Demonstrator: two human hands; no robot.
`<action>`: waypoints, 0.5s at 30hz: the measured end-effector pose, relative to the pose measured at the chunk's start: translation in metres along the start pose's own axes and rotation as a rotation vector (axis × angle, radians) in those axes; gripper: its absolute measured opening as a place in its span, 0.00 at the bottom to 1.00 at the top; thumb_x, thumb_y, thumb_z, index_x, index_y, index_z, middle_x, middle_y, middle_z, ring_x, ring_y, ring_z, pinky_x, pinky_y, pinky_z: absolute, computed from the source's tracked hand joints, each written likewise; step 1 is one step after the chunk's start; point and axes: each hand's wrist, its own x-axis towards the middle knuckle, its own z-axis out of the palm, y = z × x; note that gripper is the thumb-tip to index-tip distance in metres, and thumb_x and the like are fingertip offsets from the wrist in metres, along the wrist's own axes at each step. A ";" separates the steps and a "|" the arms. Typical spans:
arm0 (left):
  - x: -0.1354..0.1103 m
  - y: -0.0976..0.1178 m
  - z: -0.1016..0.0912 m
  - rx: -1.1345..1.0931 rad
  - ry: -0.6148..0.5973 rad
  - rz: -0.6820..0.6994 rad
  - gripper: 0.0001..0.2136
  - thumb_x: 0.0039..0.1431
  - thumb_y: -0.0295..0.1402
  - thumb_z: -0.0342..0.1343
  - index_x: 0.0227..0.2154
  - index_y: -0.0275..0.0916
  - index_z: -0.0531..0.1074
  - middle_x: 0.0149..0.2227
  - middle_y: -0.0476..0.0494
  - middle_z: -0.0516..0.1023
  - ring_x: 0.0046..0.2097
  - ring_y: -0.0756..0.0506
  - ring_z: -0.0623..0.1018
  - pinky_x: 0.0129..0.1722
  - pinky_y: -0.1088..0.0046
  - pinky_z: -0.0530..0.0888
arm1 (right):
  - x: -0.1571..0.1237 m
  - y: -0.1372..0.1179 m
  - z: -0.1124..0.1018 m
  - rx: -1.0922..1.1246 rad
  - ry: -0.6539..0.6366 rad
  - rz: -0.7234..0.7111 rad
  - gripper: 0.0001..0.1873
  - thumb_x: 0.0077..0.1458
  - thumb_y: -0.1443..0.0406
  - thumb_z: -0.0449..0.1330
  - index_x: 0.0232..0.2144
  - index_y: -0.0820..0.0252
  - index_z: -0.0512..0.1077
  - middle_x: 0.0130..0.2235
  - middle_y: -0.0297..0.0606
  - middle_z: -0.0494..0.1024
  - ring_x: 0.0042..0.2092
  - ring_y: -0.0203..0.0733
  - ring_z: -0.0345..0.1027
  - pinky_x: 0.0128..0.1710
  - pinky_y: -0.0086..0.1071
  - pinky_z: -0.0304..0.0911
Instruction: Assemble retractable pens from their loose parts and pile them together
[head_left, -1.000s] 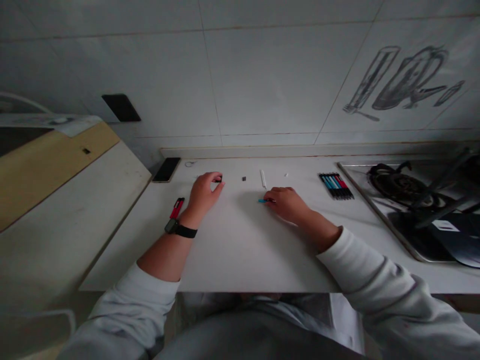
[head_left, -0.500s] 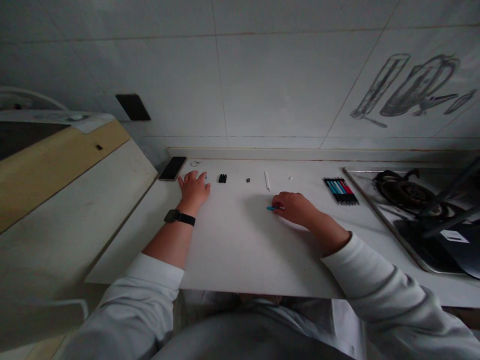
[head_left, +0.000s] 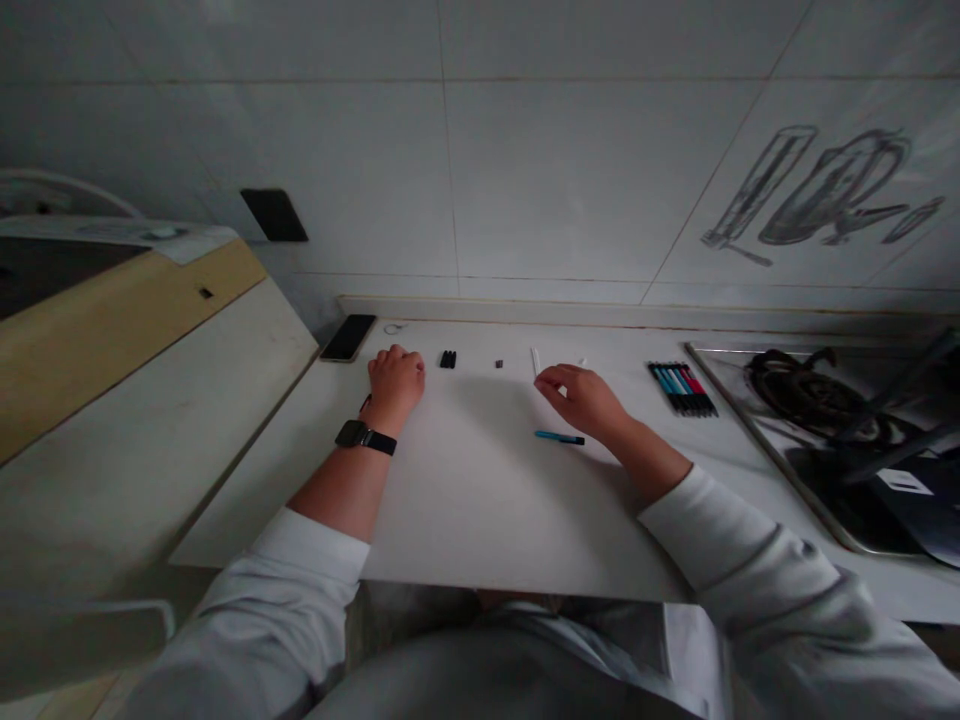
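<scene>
My left hand [head_left: 396, 380], with a dark watch [head_left: 352, 433] on its wrist, rests on the white tabletop with curled fingers; whatever they enclose is hidden. Just right of it lie small black pen parts [head_left: 448, 359]. My right hand [head_left: 581, 397] is pinched at the near end of thin white pen refills [head_left: 535, 360], its fingertips partly covering them. Below that hand a blue pen barrel [head_left: 559, 437] with a dark end lies flat, apart from the fingers. A tiny white piece [head_left: 583, 361] shows just behind the right hand.
Tiny dark pieces [head_left: 499, 364] sit mid-table. A row of several pens [head_left: 682, 389] lies at the right, beside a gas stove [head_left: 810, 390]. A phone [head_left: 349, 338] and a thin ring [head_left: 392, 329] are at the back left. A tiled wall [head_left: 555, 180] borders the table.
My right hand has let go of the blue pen barrel, which now lies on the table, and moved up to the white refills. The fingers of my left hand have curled in.
</scene>
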 end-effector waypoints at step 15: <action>0.007 0.006 -0.001 -0.228 0.094 0.152 0.03 0.65 0.29 0.56 0.39 0.41 0.73 0.40 0.40 0.81 0.43 0.40 0.78 0.44 0.63 0.70 | 0.132 -0.022 0.077 -0.443 -0.273 -0.373 0.26 0.67 0.64 0.57 0.66 0.49 0.67 0.63 0.49 0.68 0.60 0.57 0.63 0.55 0.45 0.59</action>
